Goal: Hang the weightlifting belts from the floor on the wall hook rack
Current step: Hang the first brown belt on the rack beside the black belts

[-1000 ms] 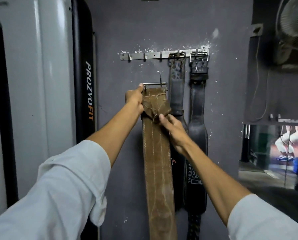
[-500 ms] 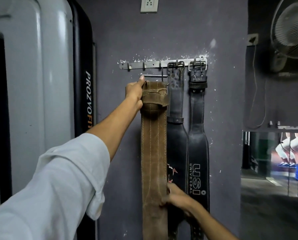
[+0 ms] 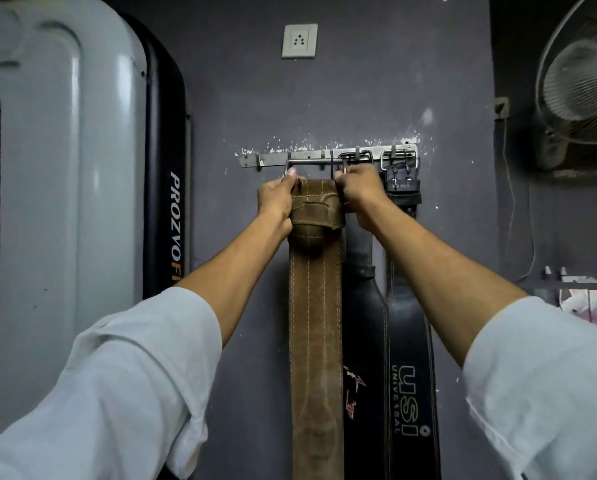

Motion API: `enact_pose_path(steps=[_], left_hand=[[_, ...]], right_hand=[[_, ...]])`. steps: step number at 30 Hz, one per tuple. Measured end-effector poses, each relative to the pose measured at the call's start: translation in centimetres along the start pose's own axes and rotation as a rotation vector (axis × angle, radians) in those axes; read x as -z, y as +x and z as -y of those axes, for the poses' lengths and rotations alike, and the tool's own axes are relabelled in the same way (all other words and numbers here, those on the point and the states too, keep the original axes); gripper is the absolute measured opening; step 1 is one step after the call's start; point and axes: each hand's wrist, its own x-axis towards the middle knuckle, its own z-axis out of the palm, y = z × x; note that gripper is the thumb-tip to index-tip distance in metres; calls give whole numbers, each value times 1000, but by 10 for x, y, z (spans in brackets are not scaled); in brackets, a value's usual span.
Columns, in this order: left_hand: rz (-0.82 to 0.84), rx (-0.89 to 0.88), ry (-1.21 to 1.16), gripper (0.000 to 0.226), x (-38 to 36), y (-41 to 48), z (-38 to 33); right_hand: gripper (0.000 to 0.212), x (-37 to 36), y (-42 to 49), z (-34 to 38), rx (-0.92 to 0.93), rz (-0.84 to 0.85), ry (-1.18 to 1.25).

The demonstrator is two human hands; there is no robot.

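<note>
A brown leather belt point(image 3: 316, 323) hangs down the grey wall, its steel buckle point(image 3: 312, 163) raised level with the metal hook rack point(image 3: 272, 157). My left hand point(image 3: 276, 202) grips the belt's top at the buckle's left end. My right hand point(image 3: 361, 192) grips the right end of the buckle. Two black belts hang from the rack's right hooks: one with a red logo point(image 3: 362, 358), partly behind the brown belt, and one marked USI point(image 3: 411, 375). Whether the buckle sits on a hook, I cannot tell.
A tall grey and black machine housing point(image 3: 82, 202) stands close on the left. A wall socket point(image 3: 299, 41) is above the rack. A wall fan point(image 3: 581, 88) and a dangling cable point(image 3: 510, 202) are at the right. The rack's leftmost hook point(image 3: 258, 163) is bare.
The brown belt's buckle rose from well below the rack to rack level. My right hand left the belt's lower part and came up to grip the buckle's right end.
</note>
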Motion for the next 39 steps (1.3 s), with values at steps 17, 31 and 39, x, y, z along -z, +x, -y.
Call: enact_pose_path(steps=[17, 31, 39], left_hand=[[18, -103, 36, 29, -34, 97, 11], [23, -282, 429, 58, -45, 147, 16], [-20, -358, 411, 46, -20, 133, 66]], right_hand=[[8, -21, 96, -21, 100, -445, 160], [14, -37, 137, -23, 169, -496, 158], [38, -44, 101, -61, 254, -346, -14]])
